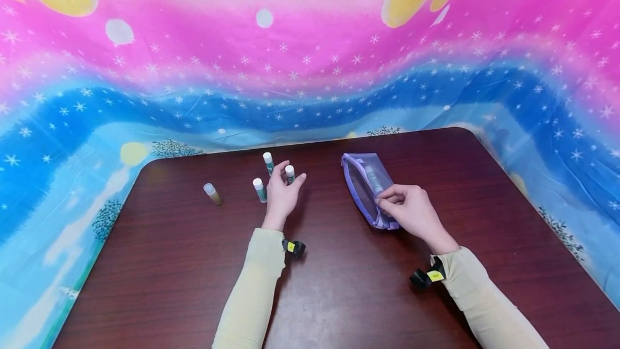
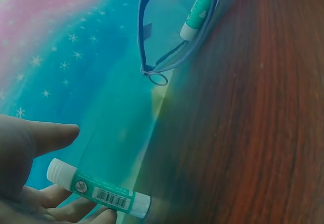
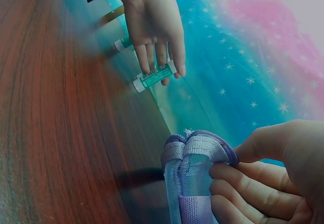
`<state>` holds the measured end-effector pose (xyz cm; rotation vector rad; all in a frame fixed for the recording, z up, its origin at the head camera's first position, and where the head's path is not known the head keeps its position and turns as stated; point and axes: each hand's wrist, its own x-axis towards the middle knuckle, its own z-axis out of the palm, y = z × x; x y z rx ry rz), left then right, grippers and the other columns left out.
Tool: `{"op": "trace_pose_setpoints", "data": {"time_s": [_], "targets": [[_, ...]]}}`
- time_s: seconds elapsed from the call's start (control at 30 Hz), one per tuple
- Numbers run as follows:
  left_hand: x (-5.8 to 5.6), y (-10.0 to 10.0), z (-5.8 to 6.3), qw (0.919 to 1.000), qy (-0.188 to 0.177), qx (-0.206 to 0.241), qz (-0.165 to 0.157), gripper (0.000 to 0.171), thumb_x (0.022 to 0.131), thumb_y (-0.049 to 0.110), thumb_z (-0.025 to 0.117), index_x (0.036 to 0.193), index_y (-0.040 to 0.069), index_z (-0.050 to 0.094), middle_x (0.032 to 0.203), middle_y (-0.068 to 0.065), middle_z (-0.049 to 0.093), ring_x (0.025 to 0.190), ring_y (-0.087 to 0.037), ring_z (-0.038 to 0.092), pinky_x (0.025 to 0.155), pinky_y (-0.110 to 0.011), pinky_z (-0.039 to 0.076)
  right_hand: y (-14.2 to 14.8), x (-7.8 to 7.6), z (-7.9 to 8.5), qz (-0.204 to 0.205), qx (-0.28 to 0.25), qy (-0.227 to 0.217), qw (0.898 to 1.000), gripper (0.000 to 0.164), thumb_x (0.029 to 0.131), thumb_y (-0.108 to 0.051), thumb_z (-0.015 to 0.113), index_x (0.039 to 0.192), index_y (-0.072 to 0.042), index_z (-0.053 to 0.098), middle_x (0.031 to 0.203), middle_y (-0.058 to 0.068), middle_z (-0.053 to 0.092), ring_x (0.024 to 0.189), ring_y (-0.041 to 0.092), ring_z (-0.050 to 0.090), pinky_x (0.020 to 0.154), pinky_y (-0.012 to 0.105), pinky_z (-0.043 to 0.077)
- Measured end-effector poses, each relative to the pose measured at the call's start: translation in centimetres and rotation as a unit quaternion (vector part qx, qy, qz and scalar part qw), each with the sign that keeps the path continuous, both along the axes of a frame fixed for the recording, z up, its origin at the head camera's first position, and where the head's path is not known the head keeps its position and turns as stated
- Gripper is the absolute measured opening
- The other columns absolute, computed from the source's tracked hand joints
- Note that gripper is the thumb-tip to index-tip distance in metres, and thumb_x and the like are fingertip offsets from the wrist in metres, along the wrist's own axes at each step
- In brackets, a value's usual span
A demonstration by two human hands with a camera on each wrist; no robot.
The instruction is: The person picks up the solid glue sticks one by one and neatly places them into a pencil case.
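My left hand (image 1: 283,195) is around a white-capped glue stick (image 1: 289,174) with a green label. In the left wrist view its fingers lie along the back of this glue stick (image 2: 106,191), and the thumb stands away from it. My right hand (image 1: 409,209) pinches the near side of a purple mesh zip pouch (image 1: 356,190) between thumb and fingers. The pouch's mouth gapes, and another glue stick (image 2: 197,12) shows inside it. Two more glue sticks, a far one (image 1: 268,161) and a nearer one (image 1: 260,191), stand just left of my left hand.
A yellowish-brown tube (image 1: 212,193) with a pale cap stands farther left on the dark wooden table (image 1: 329,295). A colourful printed cloth (image 1: 300,69) hangs behind the table and along its sides. Black straps with yellow tags sit on both wrists.
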<state>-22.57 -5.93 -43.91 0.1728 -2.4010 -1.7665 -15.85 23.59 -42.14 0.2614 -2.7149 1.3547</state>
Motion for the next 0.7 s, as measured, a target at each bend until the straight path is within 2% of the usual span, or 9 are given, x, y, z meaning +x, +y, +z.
{"op": "trace_pose_setpoints", "data": {"time_s": [0.43,0.7], "targets": [[-0.26,-0.28,-0.71,0.9998,-0.01,-0.018,0.006,0.049,0.093,0.01,0.075,0.137,0.004,0.055,0.132,-0.02,0.061,0.124,-0.034,0.059,0.106,-0.044,0.046,-0.01,-0.04,-0.14,-0.002,0.003,-0.005,1.0,0.006,0.092,-0.014,0.077,0.096,-0.01,0.079,0.082,0.0,0.075,0.072,0.015,0.07,0.059,0.029,0.056],[-0.4,-0.57,-0.93,0.9995,-0.024,-0.022,0.0,0.046,0.093,0.003,0.072,0.136,0.0,0.055,0.131,-0.02,0.062,0.121,-0.032,0.061,0.103,-0.042,0.049,-0.03,-0.25,-0.29,0.001,-0.001,0.003,1.0,0.005,0.092,-0.013,0.077,0.095,-0.01,0.078,0.079,-0.002,0.075,0.07,0.013,0.071,0.058,0.027,0.056]]}}
